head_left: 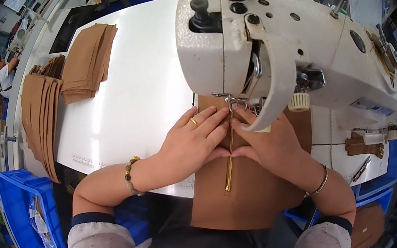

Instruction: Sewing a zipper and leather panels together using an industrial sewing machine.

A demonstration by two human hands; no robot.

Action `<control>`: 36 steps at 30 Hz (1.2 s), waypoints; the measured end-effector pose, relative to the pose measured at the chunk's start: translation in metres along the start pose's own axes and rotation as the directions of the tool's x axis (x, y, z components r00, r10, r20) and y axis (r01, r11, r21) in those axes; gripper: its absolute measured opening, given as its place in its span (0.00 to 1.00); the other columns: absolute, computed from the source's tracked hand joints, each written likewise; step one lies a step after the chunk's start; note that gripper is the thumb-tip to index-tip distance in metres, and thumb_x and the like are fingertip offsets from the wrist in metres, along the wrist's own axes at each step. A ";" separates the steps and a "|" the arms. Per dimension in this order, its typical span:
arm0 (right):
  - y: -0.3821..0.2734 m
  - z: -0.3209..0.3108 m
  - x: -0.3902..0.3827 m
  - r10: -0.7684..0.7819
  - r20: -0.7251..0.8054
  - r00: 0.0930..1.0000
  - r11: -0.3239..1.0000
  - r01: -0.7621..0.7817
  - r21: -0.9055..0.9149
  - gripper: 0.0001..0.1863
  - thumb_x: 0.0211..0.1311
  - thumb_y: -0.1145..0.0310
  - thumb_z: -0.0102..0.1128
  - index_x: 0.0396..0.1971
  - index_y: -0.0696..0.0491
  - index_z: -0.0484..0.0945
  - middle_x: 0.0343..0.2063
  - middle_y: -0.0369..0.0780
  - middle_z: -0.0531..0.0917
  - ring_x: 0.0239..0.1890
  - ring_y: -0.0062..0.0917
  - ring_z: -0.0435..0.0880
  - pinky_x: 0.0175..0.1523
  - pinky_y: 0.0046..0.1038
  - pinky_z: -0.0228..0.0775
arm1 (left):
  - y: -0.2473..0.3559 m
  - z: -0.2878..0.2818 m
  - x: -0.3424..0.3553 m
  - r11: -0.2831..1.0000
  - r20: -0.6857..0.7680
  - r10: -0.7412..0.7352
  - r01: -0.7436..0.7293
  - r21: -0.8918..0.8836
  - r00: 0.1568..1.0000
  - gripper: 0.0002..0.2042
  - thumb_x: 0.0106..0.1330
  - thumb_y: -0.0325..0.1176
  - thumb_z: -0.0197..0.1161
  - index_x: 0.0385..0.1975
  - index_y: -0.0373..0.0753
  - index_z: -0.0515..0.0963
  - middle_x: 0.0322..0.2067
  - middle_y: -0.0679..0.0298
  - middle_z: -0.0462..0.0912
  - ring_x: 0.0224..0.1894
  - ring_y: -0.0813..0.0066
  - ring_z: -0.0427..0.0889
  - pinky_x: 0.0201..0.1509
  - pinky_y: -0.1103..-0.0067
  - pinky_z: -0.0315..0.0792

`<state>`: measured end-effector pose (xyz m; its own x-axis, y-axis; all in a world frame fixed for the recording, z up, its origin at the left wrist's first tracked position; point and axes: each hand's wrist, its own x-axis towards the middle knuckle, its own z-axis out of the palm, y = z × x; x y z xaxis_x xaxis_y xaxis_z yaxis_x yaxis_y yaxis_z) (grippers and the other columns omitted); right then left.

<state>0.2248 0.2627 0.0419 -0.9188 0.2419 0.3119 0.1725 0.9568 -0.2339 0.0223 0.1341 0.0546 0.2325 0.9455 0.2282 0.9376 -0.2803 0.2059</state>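
A brown fabric panel (242,207) with a gold-toothed zipper (229,167) down its middle lies under the needle area of a white sewing machine (214,49). My left hand (193,141) rests flat on the panel, left of the zipper, fingers stretched toward the presser foot (235,103). On the other side my right hand (270,142) presses on the fabric, its fingers extended and partly hidden by the machine's curved white arm. The two thumbs nearly meet across the zipper. The zipper's slider (228,187) sits at the near end, and the panel's lower part hangs over the table edge.
Stacked brown fabric pieces (87,61) and a fanned pile (38,115) lie on the white table (135,63) at left. Small brown zippers (363,147) and a pen-like tool (362,169) are at right. Blue bins (33,202) flank the table. Another person (4,75) sits far left.
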 end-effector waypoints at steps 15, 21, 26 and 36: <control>-0.001 0.000 0.002 -0.002 -0.012 1.000 1.000 0.002 -0.003 0.24 0.49 0.48 0.74 0.41 0.49 0.83 0.48 0.42 0.83 0.61 0.38 0.77 0.72 0.53 0.62 | -0.003 0.000 0.005 0.999 0.006 0.033 -0.033 -0.010 0.999 0.28 0.57 0.46 0.73 0.52 0.34 0.78 0.64 0.55 0.77 0.65 0.56 0.77 0.56 0.67 0.76; 0.000 0.001 0.003 -0.004 -0.023 1.000 1.000 0.004 -0.008 0.24 0.48 0.48 0.74 0.40 0.48 0.84 0.48 0.40 0.83 0.62 0.38 0.76 0.73 0.52 0.61 | -0.005 0.001 0.007 0.999 -0.006 0.037 -0.037 -0.003 0.999 0.27 0.57 0.46 0.73 0.52 0.34 0.78 0.64 0.55 0.77 0.64 0.55 0.79 0.55 0.67 0.77; 0.001 0.003 0.003 -0.007 -0.040 0.999 1.000 0.006 -0.025 0.23 0.48 0.47 0.74 0.39 0.47 0.84 0.46 0.40 0.83 0.62 0.37 0.76 0.73 0.52 0.61 | -0.007 0.002 0.007 0.999 -0.024 0.037 -0.037 0.010 0.999 0.27 0.58 0.46 0.72 0.52 0.35 0.78 0.63 0.55 0.78 0.65 0.56 0.78 0.59 0.65 0.76; 0.001 -0.001 0.006 -0.066 -0.091 0.994 0.986 0.051 -0.160 0.24 0.46 0.44 0.72 0.34 0.48 0.84 0.35 0.37 0.81 0.46 0.32 0.80 0.69 0.48 0.65 | -0.010 0.006 0.005 0.998 -0.032 0.039 -0.037 0.058 0.999 0.28 0.61 0.51 0.69 0.56 0.37 0.79 0.62 0.56 0.80 0.64 0.58 0.78 0.67 0.59 0.71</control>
<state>0.2201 0.2656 0.0442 -0.8923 0.1916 0.4088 0.1799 0.9814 -0.0672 0.0152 0.1426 0.0478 0.2605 0.9280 0.2663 0.9417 -0.3051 0.1419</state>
